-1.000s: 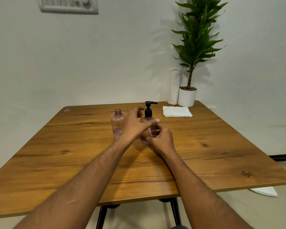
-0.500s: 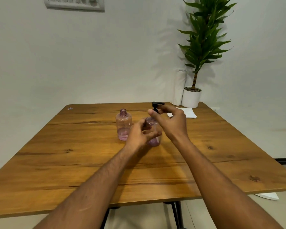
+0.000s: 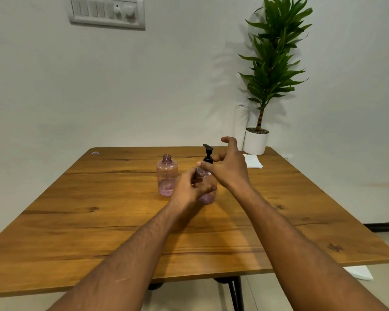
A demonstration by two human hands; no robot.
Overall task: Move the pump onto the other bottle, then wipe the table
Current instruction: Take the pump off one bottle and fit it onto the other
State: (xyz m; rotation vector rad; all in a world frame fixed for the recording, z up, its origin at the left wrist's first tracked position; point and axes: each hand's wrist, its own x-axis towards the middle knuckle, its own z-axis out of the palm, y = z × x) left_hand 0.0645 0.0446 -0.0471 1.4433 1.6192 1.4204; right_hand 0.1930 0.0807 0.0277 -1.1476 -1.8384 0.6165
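Two pink see-through bottles stand mid-table. The left bottle has an open neck and nobody touches it. The right bottle carries the black pump, whose nozzle points left. My left hand wraps the right bottle's body from the near side. My right hand reaches in from the right, thumb and fingers pinched on the pump's collar, index finger raised. A folded white cloth lies behind my right hand.
The wooden table has rounded corners. A potted plant and a white paper roll stand at its far right corner. A small shiny scrap lies far left. White paper lies on the floor to the right.
My left hand dropped from the pump to the bottle's body. My right hand rose from the body to the pump, then down to its collar. The nozzle turned from pointing right to pointing left.
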